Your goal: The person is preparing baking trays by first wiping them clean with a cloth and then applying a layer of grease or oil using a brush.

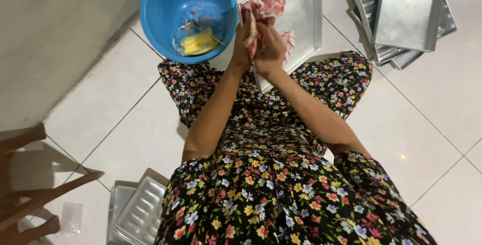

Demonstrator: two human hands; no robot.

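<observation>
Both my hands are pressed together over a red and white cloth [264, 7], above the near corner of a shallow metal tray [304, 14] that rests on my knees. My left hand [243, 39] grips the cloth from the left side and my right hand [271, 44] closes over it from the right. Part of the cloth also shows under my right hand. I sit on the floor in a black flowered dress [271, 174].
A blue plastic bowl [165, 4] with a yellow block and small utensils stands just left of my hands. Stacked metal trays [406, 14] lie at the upper right. A moulded baking tin [138, 212] sits lower left, beside wooden chair legs [35, 195]. White tiled floor all around.
</observation>
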